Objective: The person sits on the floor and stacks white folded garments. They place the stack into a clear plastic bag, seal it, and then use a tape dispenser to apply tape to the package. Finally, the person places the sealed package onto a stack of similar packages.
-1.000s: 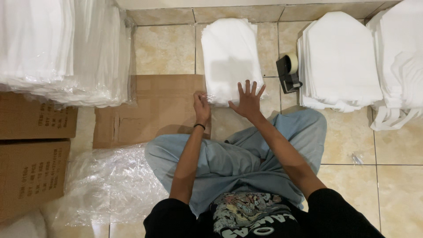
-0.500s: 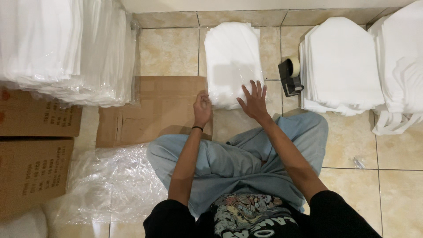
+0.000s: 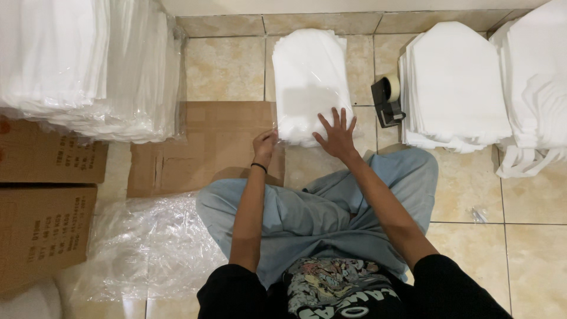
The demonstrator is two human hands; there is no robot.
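Compared with a second before, both hands sat in nearly the same spot on the near end of the white folded stack [image 3: 310,82]; the main difference was small. The right hand [image 3: 338,134] lay flat with fingers spread on the lower right corner of the stack, pressing it down, nothing grasped. The left hand [image 3: 264,145] was curled at the stack's lower left corner, thumb and fingers pinched at what looked like a clear plastic edge there; whether it really held the film or just the corner, I couldn't tell. A half second earlier the left hand had been a touch further from the corner, so it read as closing in on that edge while the right kept the pile pinned. The stack itself hadn't shifted: directly ahead of both hands, on the tile floor [image 3: 227,68]. A flattened cardboard sheet [image 3: 201,142] lay just left of the left hand, a tape dispenser [image 3: 387,100] just right of and beyond the right hand, more white piles [image 3: 458,88] further right, and loose clear plastic [image 3: 147,248] near the left knee.
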